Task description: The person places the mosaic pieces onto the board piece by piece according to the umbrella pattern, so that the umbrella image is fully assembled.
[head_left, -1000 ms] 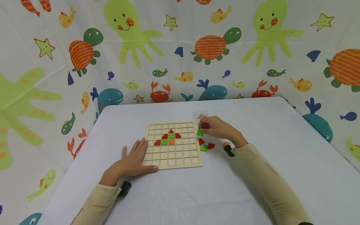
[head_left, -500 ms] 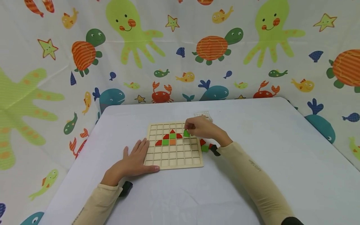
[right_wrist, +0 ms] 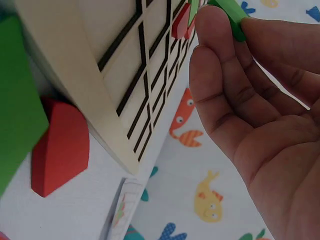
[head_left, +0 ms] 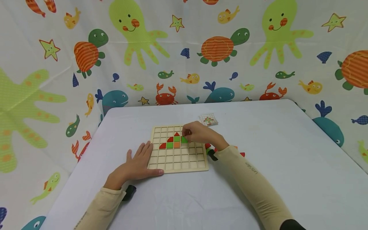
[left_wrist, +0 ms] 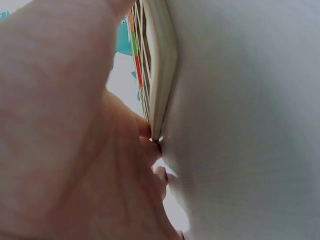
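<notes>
A wooden grid board (head_left: 169, 159) lies on the white table, with red, green and orange pieces set in its cells. Among them are a red triangle (head_left: 176, 134), a red quarter-round (head_left: 162, 146) and an orange square (head_left: 176, 145). My left hand (head_left: 135, 166) rests flat along the board's lower left corner, thumb at the front edge, fingers at the left side. Over the board, right of the set pieces, my right hand (head_left: 200, 132) pinches a green square block (right_wrist: 232, 17) between thumb and fingertips. That hand covers some cells in the head view.
Right of the board lie several loose pieces, including a red quarter-round (right_wrist: 62, 147) and a green block (right_wrist: 17, 105); my right forearm partly hides them. Behind the hand is a small pattern card (head_left: 209, 119). A sea-animal curtain (head_left: 172, 38) hangs behind the table.
My right hand has carried the green block leftward from beside the board to over the cells right of the set pieces. The left hand has stayed at the board's corner.
</notes>
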Available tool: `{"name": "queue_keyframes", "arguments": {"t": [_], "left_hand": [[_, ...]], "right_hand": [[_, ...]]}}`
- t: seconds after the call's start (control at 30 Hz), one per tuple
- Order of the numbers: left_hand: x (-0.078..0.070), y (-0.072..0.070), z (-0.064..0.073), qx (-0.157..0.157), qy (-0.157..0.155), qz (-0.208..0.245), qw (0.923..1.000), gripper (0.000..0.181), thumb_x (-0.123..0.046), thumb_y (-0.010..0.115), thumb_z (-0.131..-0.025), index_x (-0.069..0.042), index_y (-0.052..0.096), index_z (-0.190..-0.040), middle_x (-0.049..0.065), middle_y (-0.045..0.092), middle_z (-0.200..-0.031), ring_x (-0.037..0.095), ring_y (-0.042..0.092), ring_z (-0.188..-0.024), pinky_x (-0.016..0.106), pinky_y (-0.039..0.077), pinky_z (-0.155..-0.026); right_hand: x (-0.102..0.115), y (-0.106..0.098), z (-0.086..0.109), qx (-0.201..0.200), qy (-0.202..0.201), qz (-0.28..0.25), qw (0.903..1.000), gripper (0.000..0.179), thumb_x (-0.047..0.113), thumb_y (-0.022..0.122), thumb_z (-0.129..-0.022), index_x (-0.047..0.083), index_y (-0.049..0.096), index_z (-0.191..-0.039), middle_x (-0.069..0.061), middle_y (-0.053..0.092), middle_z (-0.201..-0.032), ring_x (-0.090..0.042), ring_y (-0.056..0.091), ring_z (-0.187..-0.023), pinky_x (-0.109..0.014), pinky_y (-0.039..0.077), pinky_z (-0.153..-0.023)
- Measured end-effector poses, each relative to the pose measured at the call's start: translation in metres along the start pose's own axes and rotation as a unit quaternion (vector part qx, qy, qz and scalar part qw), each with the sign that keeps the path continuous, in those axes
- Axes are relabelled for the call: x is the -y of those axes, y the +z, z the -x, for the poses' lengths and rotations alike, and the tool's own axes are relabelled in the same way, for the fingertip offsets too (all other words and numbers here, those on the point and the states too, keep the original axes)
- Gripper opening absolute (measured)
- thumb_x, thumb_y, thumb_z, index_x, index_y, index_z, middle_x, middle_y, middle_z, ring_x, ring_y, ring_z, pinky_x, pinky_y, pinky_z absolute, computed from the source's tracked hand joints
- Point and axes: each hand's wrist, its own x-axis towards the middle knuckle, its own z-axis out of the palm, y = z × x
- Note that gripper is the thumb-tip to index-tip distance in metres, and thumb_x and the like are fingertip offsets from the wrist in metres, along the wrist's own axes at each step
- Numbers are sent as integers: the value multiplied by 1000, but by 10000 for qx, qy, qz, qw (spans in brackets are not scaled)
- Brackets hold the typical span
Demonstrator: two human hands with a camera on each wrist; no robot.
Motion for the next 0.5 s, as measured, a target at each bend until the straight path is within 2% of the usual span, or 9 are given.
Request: {"name": "queue_keyframes", "arguments": {"t": [0.17,0.5], "left_hand": [[0,0,0,-13,23,3,10000,131,-75,74,-85,5,14,-168,26,10,-176,49,6,-161,81,-3,-116],[-1,-1,0,4,27,2,10000,131,-75,74,-85,6,13,-168,26,10,-176,50,5,-161,81,-3,-116]], "right_hand": [[-2,3,-1,80,64,134,9999,8,0,70,-101,6,74,-100,-1,71,-93,-18,62,-87,-30,55,-82],[-4,10,-3,197,-69,359,9991,10,-3,69,-99,5,75,-101,1,70,-94,-17,61,-87,-30,54,-82]]}}
